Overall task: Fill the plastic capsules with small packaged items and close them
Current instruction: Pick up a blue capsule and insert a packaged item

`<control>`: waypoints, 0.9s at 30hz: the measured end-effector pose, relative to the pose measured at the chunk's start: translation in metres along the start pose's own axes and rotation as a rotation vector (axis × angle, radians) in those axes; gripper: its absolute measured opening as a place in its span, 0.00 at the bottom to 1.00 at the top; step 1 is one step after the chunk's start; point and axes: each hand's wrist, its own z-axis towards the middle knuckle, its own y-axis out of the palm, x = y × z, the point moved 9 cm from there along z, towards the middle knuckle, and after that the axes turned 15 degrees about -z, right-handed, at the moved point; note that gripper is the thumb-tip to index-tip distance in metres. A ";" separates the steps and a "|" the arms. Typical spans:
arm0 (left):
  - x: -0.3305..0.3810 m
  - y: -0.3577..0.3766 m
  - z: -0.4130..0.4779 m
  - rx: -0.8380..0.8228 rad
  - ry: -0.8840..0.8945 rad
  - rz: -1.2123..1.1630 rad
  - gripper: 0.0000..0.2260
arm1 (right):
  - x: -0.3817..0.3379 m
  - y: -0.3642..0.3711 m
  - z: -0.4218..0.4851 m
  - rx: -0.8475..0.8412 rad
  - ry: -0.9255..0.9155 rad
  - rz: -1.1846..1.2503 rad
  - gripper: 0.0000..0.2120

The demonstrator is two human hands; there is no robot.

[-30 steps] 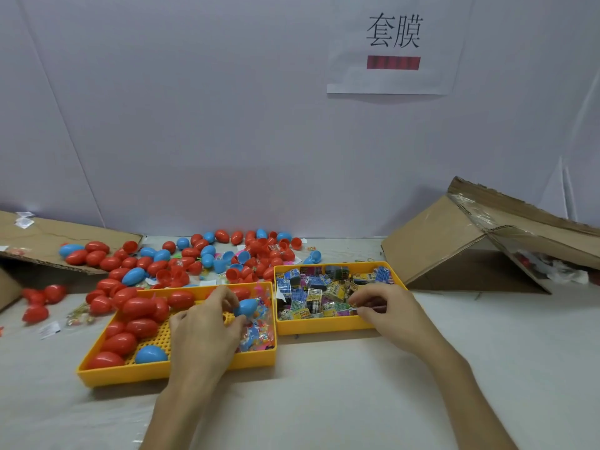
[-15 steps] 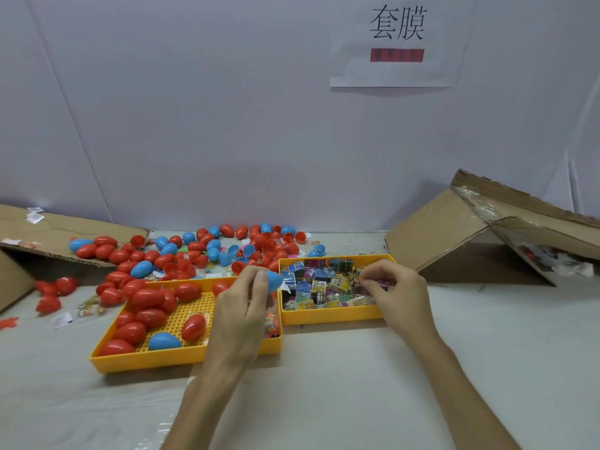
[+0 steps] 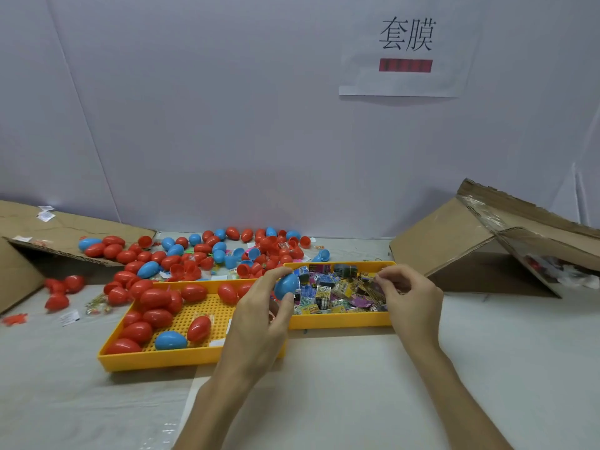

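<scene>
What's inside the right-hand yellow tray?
Small colourful packets fill the yellow tray. The right hand pinches one at its right end. The left hand and its blue capsule hide the left end; the tray floor is covered.

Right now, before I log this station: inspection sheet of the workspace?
Surface: table under pale cover.
Job's things: left tray holds closed red and blue capsules; right tray holds packets.
Clutter: loose capsules and halves behind trays; paper slips at left.
Hands: left hand grips blue capsule; right hand pinches a small packet over right tray.
Cables: nothing seen.
Surroundings: white wall, paper sign, cardboard boxes both sides.
</scene>
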 end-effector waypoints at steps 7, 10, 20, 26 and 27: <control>0.007 0.006 -0.002 -0.025 0.049 0.025 0.16 | 0.005 -0.008 -0.002 0.089 0.023 0.018 0.10; 0.009 0.008 -0.002 -0.043 0.061 0.041 0.16 | 0.004 -0.011 -0.002 0.100 0.050 0.023 0.10; 0.010 0.013 -0.003 -0.064 0.074 0.057 0.14 | 0.008 -0.011 -0.004 0.046 0.135 0.013 0.12; 0.010 0.013 -0.002 -0.068 0.074 0.033 0.14 | 0.003 -0.002 -0.003 -0.014 0.139 0.084 0.13; 0.009 0.013 -0.002 -0.067 0.067 0.019 0.14 | 0.001 -0.002 -0.003 -0.014 0.133 0.088 0.12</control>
